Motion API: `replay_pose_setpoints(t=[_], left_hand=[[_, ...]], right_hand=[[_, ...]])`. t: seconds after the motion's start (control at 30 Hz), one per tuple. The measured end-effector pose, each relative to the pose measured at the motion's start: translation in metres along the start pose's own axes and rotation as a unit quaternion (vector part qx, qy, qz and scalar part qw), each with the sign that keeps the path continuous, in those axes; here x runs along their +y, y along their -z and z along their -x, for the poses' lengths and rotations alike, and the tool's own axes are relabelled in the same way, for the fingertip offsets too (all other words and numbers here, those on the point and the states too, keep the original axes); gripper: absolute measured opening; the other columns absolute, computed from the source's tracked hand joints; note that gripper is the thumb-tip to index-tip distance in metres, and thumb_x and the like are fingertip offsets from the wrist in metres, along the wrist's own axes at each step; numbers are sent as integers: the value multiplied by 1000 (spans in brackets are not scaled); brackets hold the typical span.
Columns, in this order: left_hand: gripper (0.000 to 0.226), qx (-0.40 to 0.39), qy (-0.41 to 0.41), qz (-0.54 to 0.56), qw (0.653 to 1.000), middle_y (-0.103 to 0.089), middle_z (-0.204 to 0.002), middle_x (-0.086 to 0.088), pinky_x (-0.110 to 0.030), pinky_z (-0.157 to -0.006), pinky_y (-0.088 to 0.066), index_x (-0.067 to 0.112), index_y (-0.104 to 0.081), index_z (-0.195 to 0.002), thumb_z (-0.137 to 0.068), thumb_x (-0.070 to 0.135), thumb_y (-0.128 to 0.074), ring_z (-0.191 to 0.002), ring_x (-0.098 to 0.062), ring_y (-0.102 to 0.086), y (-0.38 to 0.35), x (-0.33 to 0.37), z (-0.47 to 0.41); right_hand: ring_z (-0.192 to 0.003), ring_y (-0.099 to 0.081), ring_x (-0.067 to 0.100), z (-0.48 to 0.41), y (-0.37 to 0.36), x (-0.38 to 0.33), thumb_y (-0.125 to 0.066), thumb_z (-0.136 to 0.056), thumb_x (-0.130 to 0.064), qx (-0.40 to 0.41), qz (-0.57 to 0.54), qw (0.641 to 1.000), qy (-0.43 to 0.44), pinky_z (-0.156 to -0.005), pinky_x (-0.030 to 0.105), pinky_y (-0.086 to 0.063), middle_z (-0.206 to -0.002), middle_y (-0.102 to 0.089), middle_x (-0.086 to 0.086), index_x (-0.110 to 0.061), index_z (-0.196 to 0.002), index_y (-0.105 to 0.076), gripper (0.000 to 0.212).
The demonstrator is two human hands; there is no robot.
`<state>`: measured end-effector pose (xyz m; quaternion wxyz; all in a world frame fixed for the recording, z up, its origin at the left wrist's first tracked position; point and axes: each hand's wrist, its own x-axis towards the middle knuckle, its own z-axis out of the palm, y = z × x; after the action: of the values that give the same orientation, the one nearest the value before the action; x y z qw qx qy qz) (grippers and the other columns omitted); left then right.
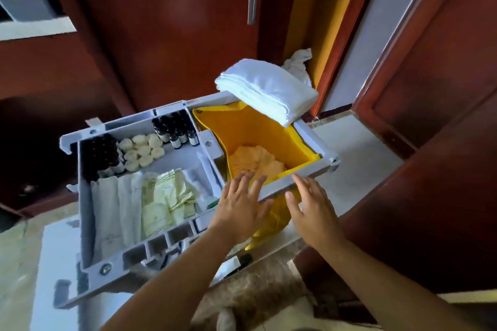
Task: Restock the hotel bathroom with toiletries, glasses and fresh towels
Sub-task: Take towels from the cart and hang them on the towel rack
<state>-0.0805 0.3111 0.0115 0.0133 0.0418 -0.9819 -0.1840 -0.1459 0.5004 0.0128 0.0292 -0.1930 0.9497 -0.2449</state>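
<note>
**Cart stock, L to R**

1. Cart tray (84, 223): grey plastic, open top, L half of cart.
2. Dark-capped bottles (99, 150): packed block at tray's 10 o'clock.
3. White packets (107, 209): flat, stacked along the tray's 7–8 o'clock.
4. Round soaps (142, 150): pale, approx. a dozen, at tray's 12 o'clock, just beside item 2.
5. Pale green sachets (166, 196): loose heap, tray centre to 5 o'clock.
6. Small labelled bottles (174, 129): dark, upright, tray's 1 o'clock corner.
7. Left hand (239, 204): fingers straight and spread, holds nothing. Lies over the near grey rail where tray meets bag, tips over the bag mouth. Contact w/ rail: can't tell.
8. Yellow bag (255, 129): hung in grey frame, R half of cart, mouth open. Crumpled cloth (255, 161) at the bottom.
9. Folded towels (266, 88): white, neat stack on frame's far rim, 12–1 o'clock of bag, overhanging the mouth.
10. Right hand (312, 209): fingers straight, thumb out, holds nothing. Tips at the near rail, 5 o'clock of bag.

Glasses: none in view.

**Step (est.):** picking stock at cart, nothing lifted yet. Both hands point to 12 o'clock, so towels look like the target.

**Next move needs:** reach across the bag mouth, one palm under the stack, one on top. Lift level so the folds hold and nothing slides into the bag.
</note>
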Motion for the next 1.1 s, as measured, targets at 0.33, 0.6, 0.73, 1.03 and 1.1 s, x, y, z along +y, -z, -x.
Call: replay_pose_setpoints(t=[0.33, 0.6, 0.73, 1.03, 1.1], left_hand=[[66, -16, 31, 112, 993, -24, -169, 2, -49, -125, -20, 39, -19, -162, -103, 67, -30, -155, -26, -19, 17, -42, -84], [78, -60, 102, 284, 951, -34, -165, -2, -54, -120, -31, 35, -22, -161, -97, 76, -38, -152, -31, -30, 28, -29, -165], [82, -105, 219, 449, 860, -40, -161, -4, -40, -105, -42, 28, -25, -162, -96, 74, -44, -144, -31, -43, 33, -17, -211], [102, -128, 371, 652, 648, -47, -156, -7, -61, -110, -46, 28, -36, -154, -73, 79, -72, -138, -31, -52, 19, 7, -296], [103, -113, 390, 666, 626, -53, -147, -5, -63, -111, -44, 26, -41, -143, -62, 76, -78, -131, -31, -56, 13, 11, -309]], right_hand=[[-132, -53, 24, -85, 16, -33, -45, -108, -47, 33, -184, 972, -146, -102, 37, -46, -152, -51, 6, -33, -158, -38, 52], [-132, -55, 32, -151, 25, -24, -43, -107, -52, 30, -249, 938, -238, -103, 47, -47, -147, -58, 6, -37, -159, -28, 56], [-132, -53, 36, -190, 31, -7, -46, -107, -47, 52, -275, 925, -258, -98, 43, -45, -149, -54, 6, -31, -160, -28, 58], [-142, -46, 35, -290, 33, 45, -54, -94, -70, 8, -366, 864, -345, -106, 49, -46, -160, -42, 9, -33, -162, -17, 85], [-143, -45, 35, -307, 31, 51, -57, -85, -80, -27, -385, 848, -362, -113, 54, -44, -162, -40, 10, -35, -163, -11, 101]])
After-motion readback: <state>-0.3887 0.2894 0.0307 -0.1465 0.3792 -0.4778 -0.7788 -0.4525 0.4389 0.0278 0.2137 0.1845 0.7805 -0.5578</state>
